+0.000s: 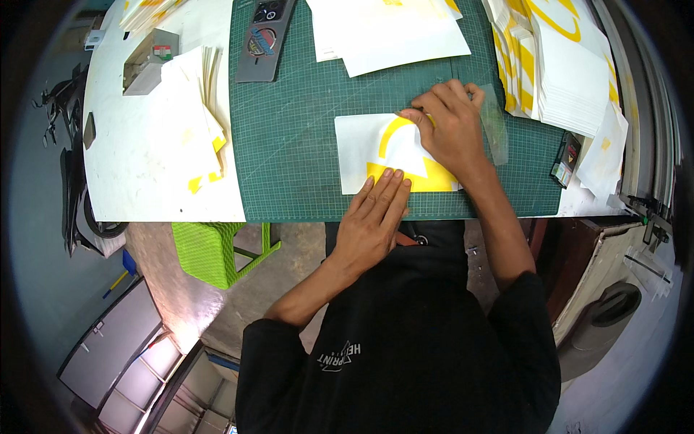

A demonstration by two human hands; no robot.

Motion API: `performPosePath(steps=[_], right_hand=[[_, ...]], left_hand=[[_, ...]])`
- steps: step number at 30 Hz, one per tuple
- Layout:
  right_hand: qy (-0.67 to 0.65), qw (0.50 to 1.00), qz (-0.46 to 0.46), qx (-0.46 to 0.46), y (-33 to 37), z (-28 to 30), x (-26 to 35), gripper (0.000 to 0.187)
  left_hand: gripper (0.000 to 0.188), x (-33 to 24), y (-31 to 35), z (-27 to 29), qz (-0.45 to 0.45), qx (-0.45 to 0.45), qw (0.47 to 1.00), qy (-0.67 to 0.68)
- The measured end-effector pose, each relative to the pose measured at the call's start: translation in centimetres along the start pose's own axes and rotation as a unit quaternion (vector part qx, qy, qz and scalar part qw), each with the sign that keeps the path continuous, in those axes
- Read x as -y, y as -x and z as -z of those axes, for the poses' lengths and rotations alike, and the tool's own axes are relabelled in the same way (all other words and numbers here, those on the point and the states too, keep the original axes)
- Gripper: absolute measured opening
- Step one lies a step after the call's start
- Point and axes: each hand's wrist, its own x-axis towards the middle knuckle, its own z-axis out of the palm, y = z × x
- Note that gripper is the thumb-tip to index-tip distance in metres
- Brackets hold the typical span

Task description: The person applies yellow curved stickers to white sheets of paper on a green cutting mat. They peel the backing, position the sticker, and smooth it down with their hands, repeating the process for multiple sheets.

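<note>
A white and yellow printed paper sheet lies on the green cutting mat, near the mat's front edge. It looks folded. My left hand rests flat on its lower part, fingers stretched out over the yellow band. At the sheet's upper right, my right hand has its fingers curled and its thumb on the top edge. The palm hides that corner, so the exact grip there is partly covered. A clear plastic strip lies just right of my right hand.
Larger white sheets lie at the mat's far side beside a grey phone. Thick paper stacks stand at right, near a small dark box. At left are more folded papers and a grey tray. A green stool stands below.
</note>
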Motion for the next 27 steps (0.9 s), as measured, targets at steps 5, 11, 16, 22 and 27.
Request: performPosePath(steps=[5, 11, 16, 22, 27], right_hand=[[0.026, 1.000, 0.010, -0.008, -0.2, 0.2, 0.0, 0.025], [0.033, 0.999, 0.017, -0.027, 0.0, 0.0, -0.3, 0.030], [0.037, 0.999, 0.007, -0.030, 0.2, 0.2, -0.3, 0.031], [0.039, 0.999, 0.002, -0.023, 0.2, 0.2, -0.1, 0.031], [0.052, 0.999, 0.002, -0.003, 0.0, 0.5, 0.2, 0.030]], left_hand=[[0.056, 1.4, -1.1, 0.5, -0.032, -0.039, 0.998, -0.026], [0.058, 1.9, -3.6, 2.9, 0.013, 0.018, 0.998, -0.064], [0.077, 3.1, -4.3, 3.5, 0.038, 0.054, 0.994, -0.084], [0.084, 3.9, -4.8, 4.1, 0.048, 0.053, 0.994, -0.088], [0.081, 4.0, -4.6, 4.0, 0.041, 0.063, 0.991, -0.111]])
